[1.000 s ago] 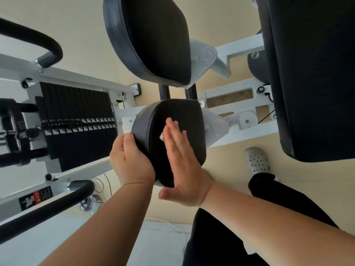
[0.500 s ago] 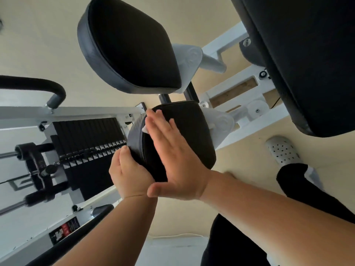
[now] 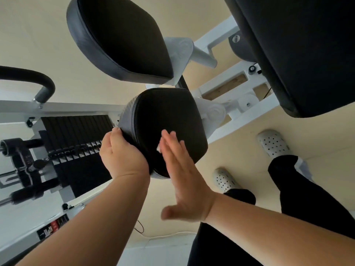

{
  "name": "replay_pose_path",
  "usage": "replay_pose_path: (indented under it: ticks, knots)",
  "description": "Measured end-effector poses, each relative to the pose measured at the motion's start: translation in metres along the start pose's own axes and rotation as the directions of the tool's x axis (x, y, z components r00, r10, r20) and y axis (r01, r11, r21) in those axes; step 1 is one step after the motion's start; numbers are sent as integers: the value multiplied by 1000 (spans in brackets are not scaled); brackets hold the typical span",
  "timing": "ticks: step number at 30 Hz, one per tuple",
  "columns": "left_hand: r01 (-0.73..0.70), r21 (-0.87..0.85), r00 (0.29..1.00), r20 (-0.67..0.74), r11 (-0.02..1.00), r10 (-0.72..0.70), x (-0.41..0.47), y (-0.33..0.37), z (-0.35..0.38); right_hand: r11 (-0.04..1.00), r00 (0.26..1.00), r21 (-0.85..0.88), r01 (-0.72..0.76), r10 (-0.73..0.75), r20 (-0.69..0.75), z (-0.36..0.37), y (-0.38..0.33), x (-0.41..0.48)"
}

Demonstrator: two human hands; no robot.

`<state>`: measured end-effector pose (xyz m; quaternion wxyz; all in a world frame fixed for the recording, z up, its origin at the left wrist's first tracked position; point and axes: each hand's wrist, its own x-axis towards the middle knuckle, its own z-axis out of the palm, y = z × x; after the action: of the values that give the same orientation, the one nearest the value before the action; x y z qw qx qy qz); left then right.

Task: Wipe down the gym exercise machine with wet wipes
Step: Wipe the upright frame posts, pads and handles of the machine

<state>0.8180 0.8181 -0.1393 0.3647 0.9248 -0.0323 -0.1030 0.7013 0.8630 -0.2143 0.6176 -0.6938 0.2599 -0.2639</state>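
Observation:
A black padded cushion (image 3: 169,116) of the white-framed gym machine sits at the centre of the head view. My left hand (image 3: 120,154) grips its left edge, fingers curled round the rim. My right hand (image 3: 182,173) lies flat with straight fingers against the cushion's lower face, pressing a white wet wipe (image 3: 159,148) of which only a small corner shows beside the fingers. A second, larger black pad (image 3: 119,35) hangs above it.
A big black seat pad (image 3: 299,50) fills the upper right. The black weight stack (image 3: 76,139) and a curved black handle (image 3: 28,77) stand at the left. White frame bars (image 3: 240,112) run behind. My two feet in grey perforated shoes (image 3: 272,143) stand on the beige floor.
My right hand has slid down the cushion's face, from its upper left corner to the lower part. My left hand keeps its grip on the edge. The camera has tilted.

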Motion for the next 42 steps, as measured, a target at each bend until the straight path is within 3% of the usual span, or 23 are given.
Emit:
replay_pose_path:
  ticks: [2,4,7,13,16,18,20,22,24,27,29,31,34,39,42]
  knots:
    - [-4,10,1000,5,1000,4,0,0,-1,998,999,-49,-28,27,-24,3,22,-17]
    - [-8,31,1000,2,999,8,0,1,-2,971,973,-69,-228,224,-59,0,60,-18]
    - [-4,21,1000,8,1000,3,-1,5,-2,873,870,-21,-486,482,-99,-3,91,-9]
    - [-13,-13,999,35,1000,13,3,1,-2,978,962,63,-198,206,-178,29,36,-34]
    - [-4,-6,999,34,1000,4,3,2,-2,967,940,71,-244,254,-226,37,61,-43]
    - [-20,-13,999,41,1000,21,4,3,-2,890,857,135,-436,456,-239,34,88,-35]
    - [-34,-7,998,51,999,34,5,4,-2,719,698,324,-615,688,-201,22,103,-10]
    - [-30,-8,998,52,1000,30,5,2,-2,644,640,467,-606,743,-196,8,106,15]
    - [-27,-23,998,50,999,28,4,2,-2,683,672,465,-563,706,-224,-3,99,32]
    - [-29,-9,999,43,1000,30,5,2,-1,786,786,357,-504,589,-187,-5,60,37]
    - [-36,-8,998,42,999,36,6,2,-1,908,898,228,-351,395,-195,5,32,27]
    - [-42,-17,998,44,999,42,6,0,-1,967,958,119,-226,243,-150,12,22,16]
    - [-33,-22,999,43,999,34,5,-3,-2,970,963,6,-245,244,-113,-2,51,21]
    - [-34,-31,999,36,999,35,6,-7,-1,814,814,112,-570,577,-56,-38,89,85]
    - [-58,-19,997,44,998,58,7,-7,-1,832,838,125,-540,545,-7,-49,75,112]
